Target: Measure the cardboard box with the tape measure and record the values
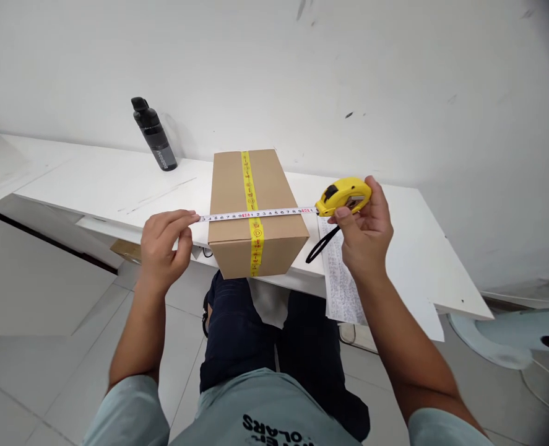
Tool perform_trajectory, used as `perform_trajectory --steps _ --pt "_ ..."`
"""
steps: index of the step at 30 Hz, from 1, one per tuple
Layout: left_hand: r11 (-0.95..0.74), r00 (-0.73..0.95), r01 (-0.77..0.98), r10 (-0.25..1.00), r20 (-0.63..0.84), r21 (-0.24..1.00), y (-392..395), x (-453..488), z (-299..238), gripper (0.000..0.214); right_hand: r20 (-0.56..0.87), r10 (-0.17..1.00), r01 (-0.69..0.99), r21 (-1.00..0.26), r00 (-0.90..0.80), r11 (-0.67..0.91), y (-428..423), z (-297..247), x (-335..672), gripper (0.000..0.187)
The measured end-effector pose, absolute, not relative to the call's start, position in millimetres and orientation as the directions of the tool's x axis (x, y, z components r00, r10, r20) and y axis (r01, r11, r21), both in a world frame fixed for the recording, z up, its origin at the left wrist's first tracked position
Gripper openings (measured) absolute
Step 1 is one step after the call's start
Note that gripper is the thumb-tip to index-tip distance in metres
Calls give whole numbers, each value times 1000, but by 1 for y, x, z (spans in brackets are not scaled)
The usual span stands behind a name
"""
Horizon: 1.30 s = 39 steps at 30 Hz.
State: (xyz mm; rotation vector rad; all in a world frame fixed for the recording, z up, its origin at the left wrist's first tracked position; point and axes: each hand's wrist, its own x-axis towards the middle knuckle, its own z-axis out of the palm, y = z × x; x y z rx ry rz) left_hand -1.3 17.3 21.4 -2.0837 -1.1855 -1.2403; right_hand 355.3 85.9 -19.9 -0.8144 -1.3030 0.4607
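A closed cardboard box (231,186) with yellow printed tape along its top sits at the front of the white table. Across its top runs the white blade of a tape measure (346,193), whose yellow case has a black wrist strap hanging below. My right hand (369,232) grips that case to the right of the box. Left of the box, my left hand (168,244) pinches the free end of the blade between its fingers, hiding the tip. The blade is pulled straight, its numbers facing up.
On the white shelf-like table (88,176), a black water bottle (156,136) stands at the back left near the wall. Printed sheets of paper (341,282) lie at the right, hanging over the front edge. A pale blue curved object (492,341) is at the lower right.
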Motion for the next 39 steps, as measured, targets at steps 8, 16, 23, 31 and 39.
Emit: perform_trajectory --steps 8,16,23,31,39 --pt "-664 323 744 449 833 69 15 25 21 43 709 699 128 -705 93 698 82 -17 338 63" --pt "-662 309 746 446 840 77 17 25 24 35 723 685 91 -691 90 717 86 -19 337 59" --pt "-531 201 846 401 894 47 49 18 23 9 713 684 61 -697 153 714 85 -20 319 66" --pt "-578 257 815 310 915 -33 -16 32 44 43 681 722 116 -732 121 671 -1 -13 342 52" --pt "-796 492 462 597 634 390 -30 101 -39 28 -93 996 -345 -934 -10 -91 -82 -98 353 47"
